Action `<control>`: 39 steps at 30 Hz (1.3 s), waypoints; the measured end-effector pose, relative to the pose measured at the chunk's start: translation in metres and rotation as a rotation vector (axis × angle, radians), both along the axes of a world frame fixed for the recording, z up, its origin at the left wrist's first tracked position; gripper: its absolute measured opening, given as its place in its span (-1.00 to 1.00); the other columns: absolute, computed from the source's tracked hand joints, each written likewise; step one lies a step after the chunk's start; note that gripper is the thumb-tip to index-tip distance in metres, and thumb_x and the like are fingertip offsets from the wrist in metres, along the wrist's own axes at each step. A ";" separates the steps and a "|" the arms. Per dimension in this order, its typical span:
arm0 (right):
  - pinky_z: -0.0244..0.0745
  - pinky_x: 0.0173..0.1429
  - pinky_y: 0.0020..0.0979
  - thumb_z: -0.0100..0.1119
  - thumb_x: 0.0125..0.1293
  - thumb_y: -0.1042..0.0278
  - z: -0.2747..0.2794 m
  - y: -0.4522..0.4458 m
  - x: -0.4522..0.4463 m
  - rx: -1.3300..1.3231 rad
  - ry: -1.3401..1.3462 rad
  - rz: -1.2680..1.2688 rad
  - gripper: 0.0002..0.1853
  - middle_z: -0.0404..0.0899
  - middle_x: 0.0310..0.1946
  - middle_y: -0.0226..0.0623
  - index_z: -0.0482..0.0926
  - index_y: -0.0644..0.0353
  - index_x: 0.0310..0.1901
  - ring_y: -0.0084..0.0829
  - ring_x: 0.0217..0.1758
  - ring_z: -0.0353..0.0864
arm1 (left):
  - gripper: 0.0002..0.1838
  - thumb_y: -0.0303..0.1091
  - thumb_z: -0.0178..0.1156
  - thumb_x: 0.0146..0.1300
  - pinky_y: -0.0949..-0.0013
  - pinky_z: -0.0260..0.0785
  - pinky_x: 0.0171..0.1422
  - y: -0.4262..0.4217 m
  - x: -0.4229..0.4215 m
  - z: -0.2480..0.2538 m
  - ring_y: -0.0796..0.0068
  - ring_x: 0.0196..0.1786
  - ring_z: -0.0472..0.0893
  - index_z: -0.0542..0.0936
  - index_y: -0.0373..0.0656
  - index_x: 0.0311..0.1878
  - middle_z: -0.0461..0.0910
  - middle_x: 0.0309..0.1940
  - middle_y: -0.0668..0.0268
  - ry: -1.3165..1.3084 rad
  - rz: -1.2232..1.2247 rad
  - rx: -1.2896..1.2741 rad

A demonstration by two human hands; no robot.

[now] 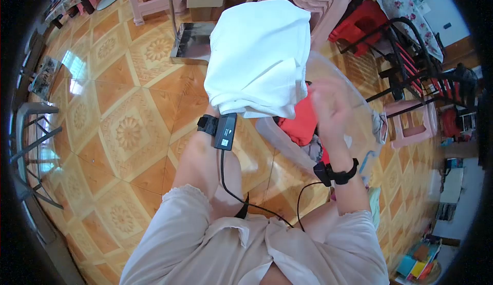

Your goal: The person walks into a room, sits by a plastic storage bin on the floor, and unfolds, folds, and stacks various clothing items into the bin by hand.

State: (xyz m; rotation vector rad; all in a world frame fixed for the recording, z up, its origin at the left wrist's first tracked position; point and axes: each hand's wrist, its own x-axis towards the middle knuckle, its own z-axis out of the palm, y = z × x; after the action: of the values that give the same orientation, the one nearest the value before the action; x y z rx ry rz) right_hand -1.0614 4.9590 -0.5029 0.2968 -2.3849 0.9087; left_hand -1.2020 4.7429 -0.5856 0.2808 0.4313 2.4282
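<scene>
A folded white cloth (pixel 259 54), perhaps a garment, is held up in front of me in a thick, soft-edged stack. My left forearm (pixel 197 159) runs up to its lower edge, and the cloth lies over my left hand, whose fingers are hidden. My right hand (pixel 331 103) is just right of the cloth, apart from it, its fingers smeared by motion. Below, a translucent plastic tub (pixel 270 135) holds red cloth (pixel 299 122) and some grey and dark fabric. Both wrists wear black straps with cabled devices.
Pink stacked stools (pixel 321 3) stand behind the cloth, beside a red stool (pixel 359 26). A long-handled metal dustpan (pixel 191 41) is at the upper left. A black-framed chair (pixel 411 64) and a pink stool (pixel 413 123) are on the right. Tiled floor (pixel 128 131) spreads leftward.
</scene>
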 end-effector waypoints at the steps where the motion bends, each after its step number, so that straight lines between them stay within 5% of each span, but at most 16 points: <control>1: 0.36 0.46 -0.18 0.29 0.36 0.41 -0.015 0.012 -0.001 -0.103 0.001 -0.088 -0.57 0.64 0.24 -0.31 0.60 0.09 0.26 -0.39 0.31 0.57 | -0.06 0.50 -0.12 0.45 0.04 0.38 0.52 0.000 0.000 -0.001 0.15 0.33 0.58 0.36 -0.15 0.54 0.56 0.35 0.09 -0.002 -0.004 -0.006; 3: 0.36 0.50 -0.24 0.25 0.51 0.20 -0.034 0.035 -0.023 -1.013 -0.339 -0.125 -0.54 0.62 0.30 -0.34 0.53 0.18 0.35 -0.42 0.35 0.55 | -0.07 0.48 -0.11 0.45 0.04 0.38 0.52 0.003 0.001 -0.005 0.15 0.33 0.58 0.35 -0.14 0.54 0.55 0.35 0.09 -0.001 -0.018 -0.023; 6: 0.33 0.53 -0.32 0.24 0.54 0.01 -0.051 0.027 -0.034 -1.325 -0.558 0.076 -0.40 0.57 0.37 -0.35 0.43 0.19 0.45 -0.41 0.41 0.51 | -0.10 0.45 -0.09 0.47 0.03 0.38 0.51 0.003 0.004 -0.006 0.15 0.34 0.57 0.34 -0.14 0.55 0.54 0.36 0.09 0.001 -0.034 -0.041; 9: 0.37 0.52 -0.30 0.28 0.50 -0.01 -0.049 0.030 -0.036 -1.484 -0.616 0.000 -0.36 0.57 0.37 -0.28 0.44 0.15 0.47 -0.41 0.42 0.52 | -0.12 0.42 -0.08 0.48 0.03 0.37 0.51 -0.003 0.004 -0.006 0.15 0.34 0.57 0.33 -0.14 0.56 0.53 0.38 0.09 0.005 -0.042 -0.060; 20: 0.49 0.38 -0.37 0.38 0.36 0.46 -0.007 0.059 -0.017 -1.095 -0.231 -0.012 -0.45 0.67 0.22 -0.27 0.53 0.31 0.37 -0.45 0.23 0.65 | -0.19 0.30 -0.03 0.52 0.01 0.37 0.49 0.008 -0.028 -0.001 0.16 0.35 0.54 0.29 -0.13 0.58 0.49 0.42 0.08 -0.002 -0.014 -0.201; 24: 0.50 0.38 -0.35 0.36 0.35 0.54 0.010 0.085 -0.003 -1.136 -0.084 -0.097 -0.44 0.66 0.24 -0.23 0.51 0.34 0.38 -0.41 0.23 0.66 | -0.21 0.26 -0.01 0.54 0.00 0.37 0.49 0.032 -0.075 -0.006 0.16 0.35 0.54 0.27 -0.12 0.59 0.47 0.43 0.08 0.328 0.025 -0.650; 25: 0.51 0.38 -0.35 0.35 0.35 0.56 0.013 0.089 -0.001 -1.130 -0.031 -0.102 -0.44 0.66 0.25 -0.21 0.51 0.35 0.38 -0.40 0.23 0.66 | -0.21 0.25 0.04 0.52 0.01 0.38 0.45 0.036 -0.066 0.010 0.18 0.34 0.54 0.26 -0.10 0.60 0.48 0.42 0.10 -0.022 -0.086 -0.443; 27: 0.52 0.38 -0.33 0.33 0.36 0.59 0.018 0.090 0.003 -1.121 -0.016 -0.092 -0.45 0.65 0.25 -0.20 0.50 0.36 0.38 -0.38 0.24 0.67 | -0.21 0.26 0.07 0.51 0.06 0.34 0.45 0.043 -0.053 0.018 0.24 0.37 0.50 0.28 -0.05 0.60 0.50 0.42 0.15 -0.026 -0.063 -0.460; 29: 0.54 0.35 -0.35 0.28 0.37 0.61 0.020 0.091 0.005 -1.111 0.005 -0.104 -0.49 0.67 0.22 -0.23 0.52 0.35 0.36 -0.41 0.21 0.68 | -0.15 0.31 0.07 0.49 0.07 0.29 0.50 0.049 -0.043 0.018 0.19 0.43 0.46 0.21 0.00 0.65 0.46 0.46 0.14 0.311 0.038 -0.648; 35: 0.53 0.39 -0.28 0.22 0.42 0.57 0.023 0.122 0.032 -1.252 0.065 -0.074 -0.46 0.66 0.23 -0.23 0.46 0.29 0.42 -0.34 0.26 0.66 | 0.02 0.20 0.33 0.37 -0.03 0.26 0.53 0.087 -0.002 0.026 0.20 0.54 0.37 0.09 -0.06 0.70 0.29 0.57 -0.02 0.587 -0.017 -0.920; 36: 0.49 0.44 -0.23 0.19 0.46 0.51 0.026 0.125 0.043 -1.228 0.081 -0.161 -0.46 0.61 0.29 -0.23 0.41 0.24 0.46 -0.31 0.35 0.60 | 0.05 0.06 0.46 0.28 0.08 0.35 0.48 0.088 0.003 0.026 0.22 0.48 0.46 0.13 -0.11 0.68 0.38 0.50 -0.07 0.627 -0.002 -1.003; 39: 0.50 0.42 -0.19 0.24 0.45 0.47 0.021 0.156 0.072 -1.264 0.171 -0.133 -0.49 0.60 0.29 -0.23 0.44 0.26 0.40 -0.31 0.32 0.62 | 0.11 0.06 0.52 0.17 0.18 0.44 0.42 0.097 -0.019 -0.021 0.11 0.28 0.65 0.16 -0.27 0.64 0.62 0.29 0.01 0.829 0.163 -1.209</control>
State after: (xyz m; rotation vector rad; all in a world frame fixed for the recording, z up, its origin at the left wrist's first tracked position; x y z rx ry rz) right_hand -0.9895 5.1150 -0.4818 -0.2699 -1.2692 1.9645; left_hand -1.2214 4.8403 -0.6067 0.6779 2.1686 1.6440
